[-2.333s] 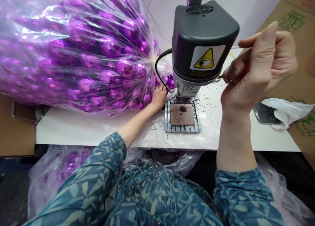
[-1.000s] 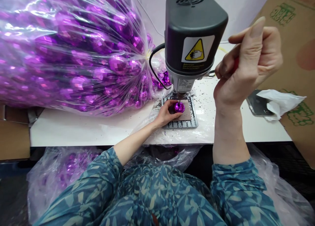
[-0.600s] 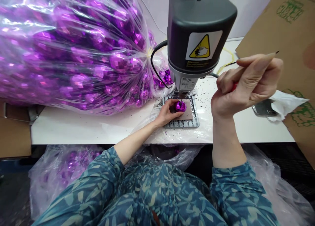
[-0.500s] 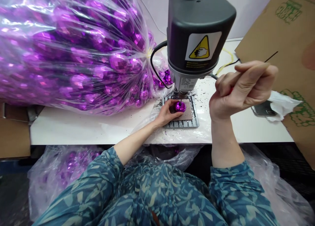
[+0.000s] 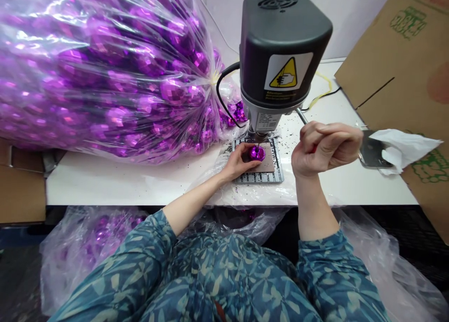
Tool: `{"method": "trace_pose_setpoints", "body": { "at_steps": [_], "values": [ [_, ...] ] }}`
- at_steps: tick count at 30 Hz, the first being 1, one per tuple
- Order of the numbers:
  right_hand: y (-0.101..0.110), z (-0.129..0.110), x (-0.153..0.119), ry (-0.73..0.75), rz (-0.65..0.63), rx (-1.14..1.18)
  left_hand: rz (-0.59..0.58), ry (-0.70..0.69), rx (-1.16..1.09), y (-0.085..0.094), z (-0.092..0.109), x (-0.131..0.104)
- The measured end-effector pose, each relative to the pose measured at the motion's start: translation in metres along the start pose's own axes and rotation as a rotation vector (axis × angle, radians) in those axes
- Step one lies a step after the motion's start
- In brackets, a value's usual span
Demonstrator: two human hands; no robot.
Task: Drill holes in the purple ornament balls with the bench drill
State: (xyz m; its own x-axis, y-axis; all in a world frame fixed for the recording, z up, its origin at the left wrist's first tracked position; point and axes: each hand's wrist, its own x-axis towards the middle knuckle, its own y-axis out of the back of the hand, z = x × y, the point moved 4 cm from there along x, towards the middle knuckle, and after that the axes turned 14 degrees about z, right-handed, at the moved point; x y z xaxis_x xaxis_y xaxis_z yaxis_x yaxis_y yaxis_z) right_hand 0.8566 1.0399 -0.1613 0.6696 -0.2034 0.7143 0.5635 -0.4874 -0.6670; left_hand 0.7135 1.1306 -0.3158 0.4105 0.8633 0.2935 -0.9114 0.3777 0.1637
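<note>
Between the thumb and fingers of my left hand (image 5: 241, 161) is a shiny purple faceted ball (image 5: 257, 153). It rests on a brown board (image 5: 267, 165) laid over the slotted metal base (image 5: 277, 176) of a drill press (image 5: 286, 41). Directly above the ball is the drill's chuck (image 5: 260, 137), with the thin bit meeting the ball's dark top. My right hand (image 5: 324, 148) is closed around the end of the press's feed lever (image 5: 302, 116); the fingers cover its knob, with a little red showing.
On the left lies a big clear bag of purple balls (image 5: 140, 79). Dark shavings dot the white table (image 5: 122, 184). At the right are a phone (image 5: 372, 150), a crumpled white tissue (image 5: 400, 142) and a large cardboard box (image 5: 386, 74). Another plastic bag (image 5: 94, 247) hangs below the table edge.
My right hand has come down and slightly left with the lever. My left hand still holds the ball in the same place under the drill.
</note>
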Motion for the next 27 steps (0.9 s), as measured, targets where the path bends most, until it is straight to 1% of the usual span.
{"method": "trace_pose_setpoints", "body": {
  "at_steps": [2, 4, 6, 8, 10, 12, 13, 14, 16, 17, 18, 19, 20, 21, 22, 24, 25, 27],
  "values": [
    [-0.002, -0.002, 0.002, -0.003, 0.01, 0.024, -0.003, -0.003, -0.005, 0.0, 0.0, 0.0],
    [-0.01, -0.004, 0.011, -0.051, 0.035, 0.026, -0.004, 0.007, -0.004, -0.001, 0.0, 0.001],
    [-0.025, -0.005, 0.025, -0.152, 0.049, -0.015, 0.0, 0.019, 0.015, -0.001, 0.001, 0.003],
    [-0.042, -0.003, 0.039, -0.264, 0.043, -0.09, 0.032, 0.008, 0.068, 0.001, 0.007, 0.003],
    [-0.054, -0.001, 0.051, -0.335, 0.042, -0.143, 0.102, -0.064, 0.157, 0.008, 0.018, -0.004],
    [-0.06, 0.0, 0.056, -0.364, 0.034, -0.167, 0.13, -0.209, 0.239, 0.017, 0.037, -0.023],
    [-0.061, 0.0, 0.057, -0.372, 0.023, -0.175, 0.096, -0.297, 0.263, 0.021, 0.047, -0.036],
    [-0.061, 0.0, 0.057, -0.379, 0.011, -0.183, 0.03, -0.385, 0.287, 0.025, 0.056, -0.052],
    [-0.059, -0.001, 0.055, -0.388, -0.008, -0.206, -0.159, -0.539, 0.362, 0.032, 0.071, -0.086],
    [-0.058, -0.003, 0.054, -0.394, -0.01, -0.223, -0.243, -0.596, 0.405, 0.036, 0.076, -0.1],
    [-0.057, -0.004, 0.054, -0.398, -0.006, -0.24, -0.304, -0.633, 0.435, 0.041, 0.079, -0.109],
    [-0.056, -0.005, 0.053, -0.406, -0.002, -0.258, -0.328, -0.648, 0.446, 0.046, 0.079, -0.112],
    [-0.056, -0.006, 0.053, -0.416, 0.002, -0.273, -0.31, -0.636, 0.44, 0.052, 0.078, -0.108],
    [-0.056, -0.006, 0.053, -0.423, 0.004, -0.284, -0.26, -0.605, 0.432, 0.058, 0.073, -0.097],
    [-0.056, -0.007, 0.053, -0.425, 0.002, -0.288, -0.187, -0.559, 0.439, 0.062, 0.066, -0.079],
    [-0.057, -0.006, 0.053, -0.417, -0.011, -0.279, -0.02, -0.466, 0.54, 0.067, 0.045, -0.03],
    [-0.057, -0.005, 0.053, -0.405, -0.009, -0.261, 0.03, -0.431, 0.594, 0.066, 0.033, -0.003],
    [-0.057, -0.003, 0.053, -0.379, 0.005, -0.208, 0.091, -0.349, 0.655, 0.059, 0.007, 0.051]
  ]
}}
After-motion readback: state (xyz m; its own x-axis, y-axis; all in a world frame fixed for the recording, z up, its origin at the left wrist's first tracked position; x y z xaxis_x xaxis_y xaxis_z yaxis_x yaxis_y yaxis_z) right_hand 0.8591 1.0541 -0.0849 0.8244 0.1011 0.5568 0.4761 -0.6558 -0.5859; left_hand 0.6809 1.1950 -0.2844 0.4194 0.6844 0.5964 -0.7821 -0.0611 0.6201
